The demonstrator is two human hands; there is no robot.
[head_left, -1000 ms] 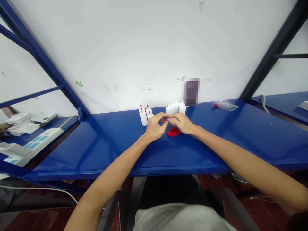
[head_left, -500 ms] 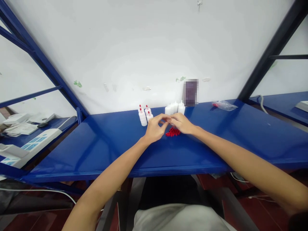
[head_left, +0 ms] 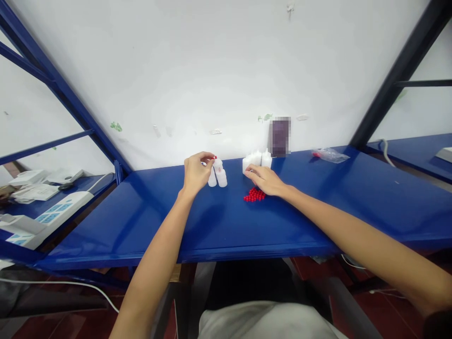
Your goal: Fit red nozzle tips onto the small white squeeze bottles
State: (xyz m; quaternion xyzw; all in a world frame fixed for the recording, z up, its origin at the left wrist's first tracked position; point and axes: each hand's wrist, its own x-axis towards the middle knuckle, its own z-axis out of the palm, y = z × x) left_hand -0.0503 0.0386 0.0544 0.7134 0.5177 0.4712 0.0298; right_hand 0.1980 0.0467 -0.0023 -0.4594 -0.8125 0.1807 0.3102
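- Our landmark is the pile of red caps (head_left: pixel 254 195) on the blue bench (head_left: pixel 141 212).
- Left of and beyond the pile, our left hand (head_left: pixel 211 162) brings thumb and fingertips together at red-tipped white bottles (head_left: pixel 221 179); we cannot tell whether they pinch one.
- Just beyond the pile, our right hand (head_left: pixel 248 173) curls loosely before more white bottles (head_left: pixel 266 161); its grip we cannot tell.
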